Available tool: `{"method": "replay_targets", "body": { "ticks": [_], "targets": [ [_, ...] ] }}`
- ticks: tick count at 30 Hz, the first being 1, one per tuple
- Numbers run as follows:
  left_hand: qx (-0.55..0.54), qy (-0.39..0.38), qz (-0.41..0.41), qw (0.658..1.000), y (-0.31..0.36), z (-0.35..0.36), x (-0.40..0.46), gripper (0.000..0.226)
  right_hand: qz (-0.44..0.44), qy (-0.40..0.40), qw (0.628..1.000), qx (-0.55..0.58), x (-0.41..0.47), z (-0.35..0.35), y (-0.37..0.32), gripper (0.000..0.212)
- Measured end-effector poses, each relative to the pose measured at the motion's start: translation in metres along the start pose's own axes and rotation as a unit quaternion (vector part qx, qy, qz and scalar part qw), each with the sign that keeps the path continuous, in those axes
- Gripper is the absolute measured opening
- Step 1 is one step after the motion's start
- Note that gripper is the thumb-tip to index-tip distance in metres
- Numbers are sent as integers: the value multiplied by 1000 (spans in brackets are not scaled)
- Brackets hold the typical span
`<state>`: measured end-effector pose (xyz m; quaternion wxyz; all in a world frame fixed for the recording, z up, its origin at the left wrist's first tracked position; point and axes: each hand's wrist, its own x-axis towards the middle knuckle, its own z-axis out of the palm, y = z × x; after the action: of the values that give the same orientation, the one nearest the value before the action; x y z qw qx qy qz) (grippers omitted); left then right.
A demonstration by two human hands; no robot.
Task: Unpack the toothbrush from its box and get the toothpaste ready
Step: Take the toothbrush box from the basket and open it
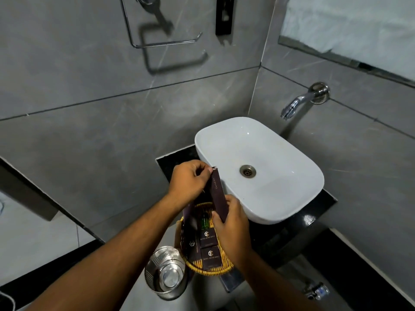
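A long, narrow dark purple dental kit box (218, 194) is held upright above a woven basket (224, 264). My right hand (231, 223) grips its lower end. My left hand (189, 180) pinches the top flap of the box, fingers closed on it. The toothbrush and toothpaste are hidden; whatever the box holds cannot be seen. In the basket lie two small dark boxes with logos (210, 248), another dark box along its left side (193, 245) and a small green bottle (205, 221).
A white basin (265, 194) sits on a black counter (314, 212) to the right, under a chrome wall tap (298, 102). A steel bin (166, 272) stands below the basket. Grey tiled walls carry a chrome holder (157, 41).
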<state>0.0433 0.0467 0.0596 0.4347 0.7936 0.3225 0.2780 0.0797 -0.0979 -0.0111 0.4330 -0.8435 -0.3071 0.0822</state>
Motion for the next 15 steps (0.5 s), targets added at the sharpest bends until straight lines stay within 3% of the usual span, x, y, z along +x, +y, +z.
{"method": "replay_targets", "body": {
  "ticks": [5, 7, 9, 11, 15],
  "targets": [
    [26, 23, 19, 999, -2, -6, -1, 24, -8, 5, 1000, 3, -5, 0, -2, 44],
    [-60, 3, -62, 996, 0, -8, 1, 27, -11, 4, 1000, 10, -7, -1, -2, 45],
    [-193, -30, -176, 965, 6, -11, 1, 27, -17, -5, 1000, 26, -8, -2, -2, 47],
    [-262, -47, -220, 938, 10, -13, -1, 23, -17, -23, 998, 49, -9, -4, -2, 50],
    [-285, -94, -157, 941, 7, -12, -11, 32, -22, -38, 995, 86, -9, -5, -6, 59]
  ]
}}
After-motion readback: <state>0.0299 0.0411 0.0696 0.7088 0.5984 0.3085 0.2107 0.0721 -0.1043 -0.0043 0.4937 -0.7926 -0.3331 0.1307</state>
